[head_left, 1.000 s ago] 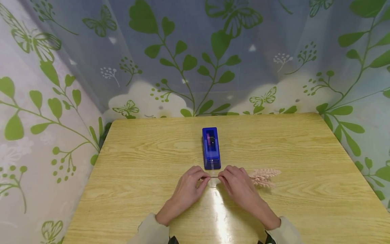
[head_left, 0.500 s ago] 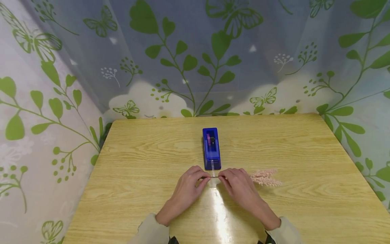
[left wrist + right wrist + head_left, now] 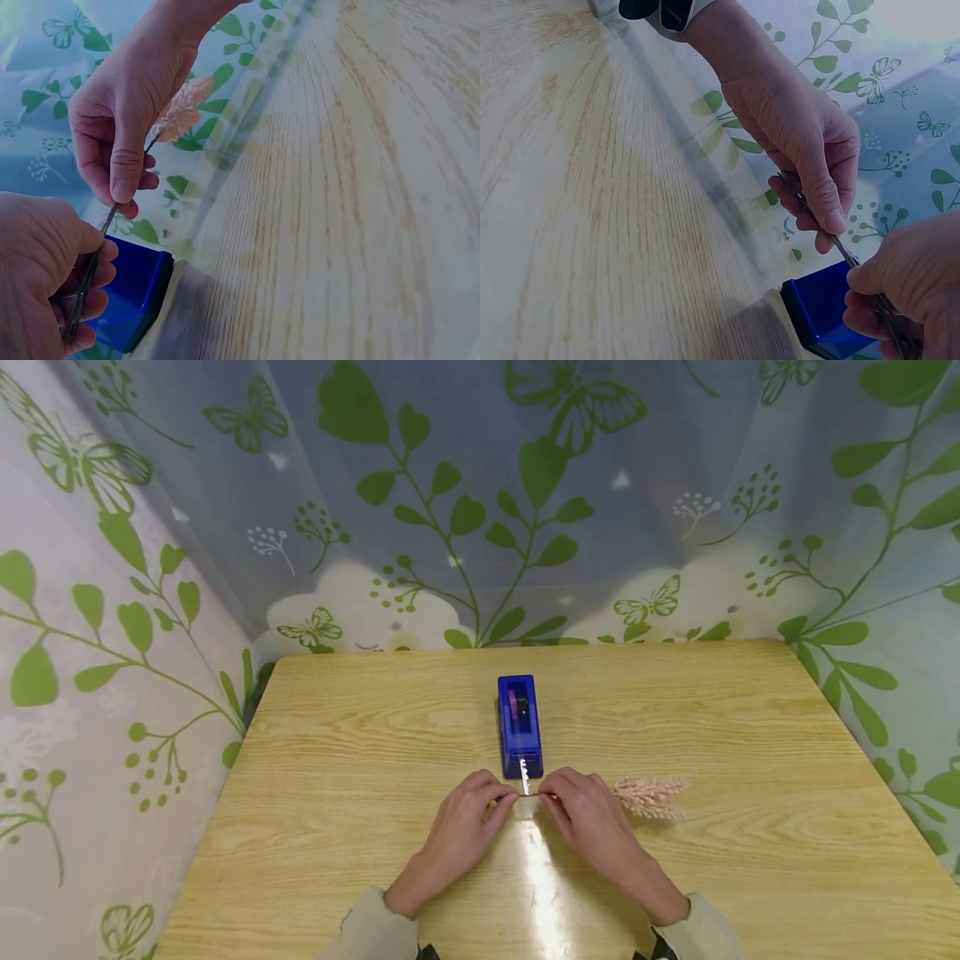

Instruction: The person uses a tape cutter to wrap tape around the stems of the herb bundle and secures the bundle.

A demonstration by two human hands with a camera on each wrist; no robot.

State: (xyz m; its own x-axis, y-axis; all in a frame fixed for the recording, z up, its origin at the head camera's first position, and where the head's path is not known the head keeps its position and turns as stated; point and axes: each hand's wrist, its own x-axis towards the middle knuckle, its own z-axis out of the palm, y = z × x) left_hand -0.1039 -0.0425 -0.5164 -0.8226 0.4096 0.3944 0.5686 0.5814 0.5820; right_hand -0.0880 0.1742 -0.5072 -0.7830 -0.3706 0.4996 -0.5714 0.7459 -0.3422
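A bunch of pale pink dried-looking flowers [image 3: 651,797] lies sideways between my hands, its heads sticking out to the right. My left hand [image 3: 467,817] pinches the thin dark stems [image 3: 529,795] between thumb and fingers. Closer to the flower heads, my right hand [image 3: 588,814] pinches the same stems, leaving a short bare gap between the hands. A strip of clear tape [image 3: 525,781] runs from the blue tape dispenser [image 3: 520,727] to the stems in that gap. The left wrist view shows several stems [image 3: 88,277] bundled along my left fingers.
The dispenser stands just beyond my fingertips on the wood-grain table [image 3: 360,718]. A curtain [image 3: 480,527] printed with green leaves and butterflies hangs behind the table and along both sides.
The flower heads have shifted and turned slightly at the right. The tape strip shows more brightly, with glare along it. My hands stay almost in place, and the dispenser has not moved.
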